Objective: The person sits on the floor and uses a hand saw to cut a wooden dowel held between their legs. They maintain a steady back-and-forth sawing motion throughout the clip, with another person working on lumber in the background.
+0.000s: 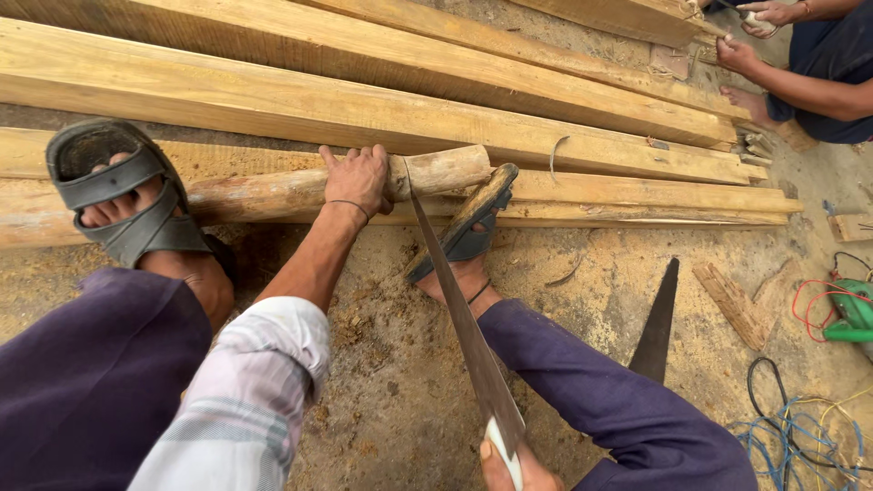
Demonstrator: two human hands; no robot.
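1. Nearest you, at the bottom edge, your right hand (509,468) wraps the pale handle of a handsaw (459,314); only part of that hand shows, so the grip looks closed, though I can't see every finger.
2. The saw blade runs up and slightly left from that hand to the round wooden pole (300,191), meeting it just right of your left hand.
3. Your left hand (356,177) is clamped over the top of the pole, fingers curled around it, pinning it down right beside the blade.
4. Both your sandalled feet brace the work: the left foot (123,195) presses on the pole far to the left, the right foot (468,245) props against its short right end.
5. The cut appears only just started: the blade sits at the pole's upper surface and the end piece is not severed, so nearly all the sawing is left.
6. To the right, a second saw (659,318) lies on the sawdust ground.
7. Beyond the pole, squared timber beams (364,105) lie side by side; far right, another person's hands (755,36) work separately.
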